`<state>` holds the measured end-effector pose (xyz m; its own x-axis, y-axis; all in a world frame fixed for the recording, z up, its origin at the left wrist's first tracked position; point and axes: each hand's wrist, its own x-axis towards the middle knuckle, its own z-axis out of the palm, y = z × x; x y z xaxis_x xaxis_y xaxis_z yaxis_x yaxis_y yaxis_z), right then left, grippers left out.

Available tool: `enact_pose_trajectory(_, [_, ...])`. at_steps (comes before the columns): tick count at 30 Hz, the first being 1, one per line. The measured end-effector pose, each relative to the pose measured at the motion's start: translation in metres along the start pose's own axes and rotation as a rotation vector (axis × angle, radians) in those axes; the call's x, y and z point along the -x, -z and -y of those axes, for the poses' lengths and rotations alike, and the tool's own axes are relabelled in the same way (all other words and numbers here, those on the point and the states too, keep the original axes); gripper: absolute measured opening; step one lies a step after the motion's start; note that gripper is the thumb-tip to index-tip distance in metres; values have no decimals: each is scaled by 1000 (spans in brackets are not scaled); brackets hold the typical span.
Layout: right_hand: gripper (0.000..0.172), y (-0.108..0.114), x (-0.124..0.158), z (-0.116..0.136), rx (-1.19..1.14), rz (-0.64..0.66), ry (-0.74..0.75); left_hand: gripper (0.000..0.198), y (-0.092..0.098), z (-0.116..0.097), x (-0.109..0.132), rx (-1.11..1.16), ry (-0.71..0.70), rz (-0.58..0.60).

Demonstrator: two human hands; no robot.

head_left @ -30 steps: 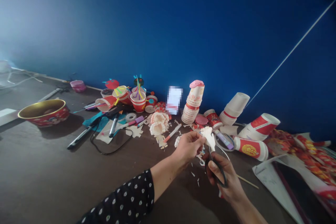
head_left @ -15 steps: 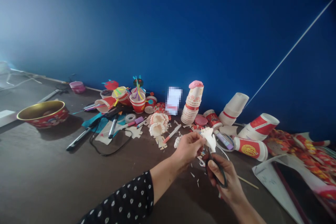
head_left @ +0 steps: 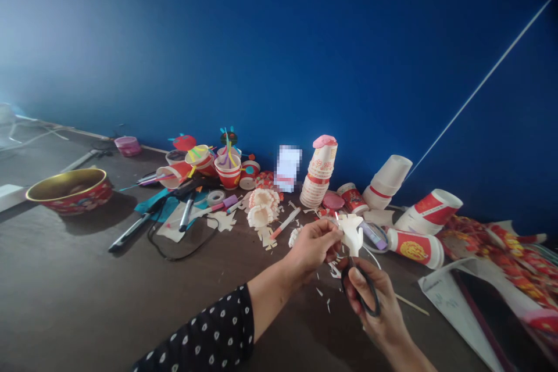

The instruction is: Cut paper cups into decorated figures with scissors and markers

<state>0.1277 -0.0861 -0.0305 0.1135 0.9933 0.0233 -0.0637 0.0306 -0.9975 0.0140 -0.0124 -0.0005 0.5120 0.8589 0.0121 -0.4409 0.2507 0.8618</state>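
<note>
Lower centre: left hand (head_left: 313,246) pinching white paper cutout (head_left: 351,231), right hand (head_left: 374,302) clenched around black scissors (head_left: 361,285).

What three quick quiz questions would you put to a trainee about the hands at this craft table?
1. True or false: the right hand holds black-handled scissors.
2. Multiple choice: the left hand pinches A) a white paper cutout, B) a tape roll, C) a marker.
3. Short answer: on which side of the view does the gold-lined bowl sit?
Key: 1 true; 2 A; 3 the left.
</note>
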Motion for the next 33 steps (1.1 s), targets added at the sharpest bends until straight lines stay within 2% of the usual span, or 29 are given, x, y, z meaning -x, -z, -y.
enact_pose_trajectory(9, [33,1,0,-7,-55,-18,19,30,-1,0,0,1,-12,20])
enact_pose_trajectory(20, [35,-1,-1,1,-105,-88,-24,28,-5,3,3,2,17,35])
enact_pose_trajectory(33, [35,5,-1,-7,-143,-44,-7,26,-3,1,1,-15,15,43])
